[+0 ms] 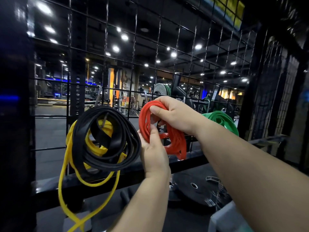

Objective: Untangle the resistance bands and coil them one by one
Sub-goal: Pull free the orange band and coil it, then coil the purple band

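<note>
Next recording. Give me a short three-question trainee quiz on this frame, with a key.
1. True or false: the black band hangs in front of the yellow band.
2. Fill in: the green band shows behind the person's ____ forearm.
3. Which band do the left hand and right hand grip together? A black, B red, C green.

Key: 1 true. 2 right. 3 B, the red band, already bunched into loops.
</note>
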A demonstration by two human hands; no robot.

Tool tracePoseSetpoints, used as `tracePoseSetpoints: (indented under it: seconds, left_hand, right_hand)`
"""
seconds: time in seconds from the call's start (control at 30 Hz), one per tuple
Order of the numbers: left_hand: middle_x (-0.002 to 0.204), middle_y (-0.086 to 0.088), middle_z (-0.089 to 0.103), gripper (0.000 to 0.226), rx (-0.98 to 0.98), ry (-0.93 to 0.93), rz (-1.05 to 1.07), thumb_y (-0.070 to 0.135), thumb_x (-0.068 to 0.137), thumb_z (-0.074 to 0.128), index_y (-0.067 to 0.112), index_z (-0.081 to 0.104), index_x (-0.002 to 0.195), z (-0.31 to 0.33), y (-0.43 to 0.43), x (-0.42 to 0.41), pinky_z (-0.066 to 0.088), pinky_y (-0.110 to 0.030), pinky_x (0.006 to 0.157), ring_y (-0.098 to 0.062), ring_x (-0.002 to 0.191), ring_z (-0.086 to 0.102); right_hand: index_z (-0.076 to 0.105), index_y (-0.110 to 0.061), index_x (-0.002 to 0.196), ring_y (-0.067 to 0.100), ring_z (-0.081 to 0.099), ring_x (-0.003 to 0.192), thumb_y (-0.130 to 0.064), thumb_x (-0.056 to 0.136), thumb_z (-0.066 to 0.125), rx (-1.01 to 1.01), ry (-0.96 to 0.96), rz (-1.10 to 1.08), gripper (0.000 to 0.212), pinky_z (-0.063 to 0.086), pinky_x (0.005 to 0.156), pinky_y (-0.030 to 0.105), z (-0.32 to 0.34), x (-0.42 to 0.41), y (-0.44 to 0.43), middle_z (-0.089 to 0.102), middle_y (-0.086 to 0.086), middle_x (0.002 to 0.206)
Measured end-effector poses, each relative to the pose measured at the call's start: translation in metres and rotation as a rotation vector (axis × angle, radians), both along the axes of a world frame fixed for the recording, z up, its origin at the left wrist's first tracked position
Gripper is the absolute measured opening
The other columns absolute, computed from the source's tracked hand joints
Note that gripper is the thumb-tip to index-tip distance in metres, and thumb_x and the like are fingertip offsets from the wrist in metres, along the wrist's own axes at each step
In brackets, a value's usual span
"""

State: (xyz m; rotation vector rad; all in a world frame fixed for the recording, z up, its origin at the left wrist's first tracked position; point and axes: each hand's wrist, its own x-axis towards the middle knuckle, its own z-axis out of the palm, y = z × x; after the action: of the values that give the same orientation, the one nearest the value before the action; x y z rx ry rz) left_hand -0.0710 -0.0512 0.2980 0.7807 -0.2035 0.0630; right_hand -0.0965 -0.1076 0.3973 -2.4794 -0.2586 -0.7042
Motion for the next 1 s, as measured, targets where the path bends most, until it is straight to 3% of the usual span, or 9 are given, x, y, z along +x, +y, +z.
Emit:
tracePoseSetpoints:
  seconds: [0.07, 0.13, 0.23, 0.37, 0.43, 0.57, 0.77, 0.87, 1.0]
  left_hand:
    - [0.093, 0.022, 0.057, 0.007, -0.022, 0.019, -0.007, 0.049, 0.091, 0.055, 0.054, 0.054, 0.087, 0.005, 0.002, 0.000, 0.048, -0.044, 0.097, -0.013, 0.098, 0.060]
    - [0.085, 0.020, 0.060, 0.020, -0.009, 0.016, -0.020, 0.042, 0.096, 0.053, 0.048, 0.051, 0.077, 0.007, 0.005, 0.000, 0.049, -0.038, 0.088, -0.007, 0.086, 0.061]
    - [0.092, 0.010, 0.065, 0.014, 0.031, 0.019, -0.011, 0.044, 0.095, 0.053, 0.044, 0.054, 0.080, 0.008, 0.007, -0.002, 0.050, -0.036, 0.087, -0.011, 0.089, 0.063]
    - [0.096, 0.001, 0.070, 0.012, 0.038, 0.026, 0.032, 0.067, 0.070, 0.056, 0.057, 0.062, 0.073, 0.000, 0.007, 0.002, 0.050, -0.053, 0.094, -0.028, 0.097, 0.067]
    - [0.090, -0.002, 0.073, 0.013, 0.039, -0.013, 0.043, 0.062, 0.069, 0.059, 0.053, 0.066, 0.077, -0.008, 0.008, 0.004, 0.052, -0.056, 0.090, -0.031, 0.091, 0.069]
    - [0.084, -0.011, 0.075, 0.007, 0.050, -0.074, 0.004, 0.029, 0.081, 0.070, 0.029, 0.075, 0.076, -0.029, 0.014, 0.002, 0.054, -0.057, 0.086, -0.035, 0.084, 0.071]
    - [0.090, -0.006, 0.075, 0.013, 0.066, -0.165, 0.082, 0.024, 0.075, 0.066, 0.025, 0.076, 0.082, -0.050, 0.023, 0.004, 0.052, -0.054, 0.093, -0.027, 0.092, 0.071]
    - [0.106, 0.004, 0.073, 0.022, 0.113, -0.250, 0.176, 0.034, 0.079, 0.063, 0.041, 0.070, 0.099, -0.054, 0.027, 0.003, 0.049, -0.050, 0.097, -0.020, 0.105, 0.067]
    - [0.097, 0.019, 0.071, 0.035, 0.219, -0.334, 0.278, 0.016, 0.089, 0.060, 0.050, 0.063, 0.095, -0.061, 0.030, -0.001, 0.050, -0.029, 0.089, -0.002, 0.097, 0.066]
  right_hand:
    - [0.058, -0.018, 0.115, 0.004, 0.067, 0.080, -0.033, 0.099, 0.055, 0.058, 0.014, 0.012, 0.022, 0.054, 0.075, 0.018, 0.000, 0.004, -0.001, 0.070, -0.004, 0.092]
    - [0.058, -0.016, 0.110, 0.010, 0.068, 0.077, -0.028, 0.099, 0.054, 0.130, 0.048, 0.057, 0.017, 0.057, 0.075, 0.026, 0.000, 0.007, -0.001, 0.070, 0.000, 0.087]
    - [0.059, -0.010, 0.106, 0.004, 0.064, 0.063, -0.020, 0.100, 0.053, 0.284, 0.100, 0.119, 0.013, 0.053, 0.064, 0.024, -0.004, 0.014, -0.001, 0.066, -0.001, 0.078]
    - [0.061, -0.008, 0.096, 0.008, 0.056, 0.060, -0.016, 0.100, 0.052, 0.634, 0.183, 0.207, 0.013, 0.048, 0.056, 0.021, -0.016, 0.020, -0.005, 0.060, 0.002, 0.074]
    - [0.059, -0.007, 0.089, 0.012, 0.050, 0.059, -0.016, 0.099, 0.053, 0.759, 0.213, 0.223, 0.015, 0.047, 0.053, 0.021, -0.027, 0.022, -0.009, 0.053, 0.005, 0.071]
    - [0.054, -0.011, 0.081, 0.011, 0.045, 0.051, -0.021, 0.097, 0.057, 0.904, 0.178, 0.200, 0.019, 0.045, 0.047, 0.022, -0.056, 0.023, -0.015, 0.047, 0.002, 0.063]
    - [0.055, -0.007, 0.102, 0.011, 0.052, 0.051, -0.028, 0.085, 0.064, 1.077, 0.134, 0.286, 0.029, 0.050, 0.049, 0.023, -0.090, 0.018, -0.007, 0.054, -0.001, 0.060]
    - [0.054, -0.007, 0.103, 0.010, 0.055, 0.051, -0.022, 0.099, 0.053, 1.069, 0.081, 0.253, 0.015, 0.050, 0.051, 0.022, -0.103, 0.017, 0.002, 0.057, -0.002, 0.061]
    - [0.063, -0.024, 0.094, 0.014, 0.062, 0.075, -0.047, 0.091, 0.059, 0.807, -0.036, 0.032, 0.024, 0.055, 0.076, 0.036, -0.122, 0.023, 0.005, 0.065, -0.006, 0.075]
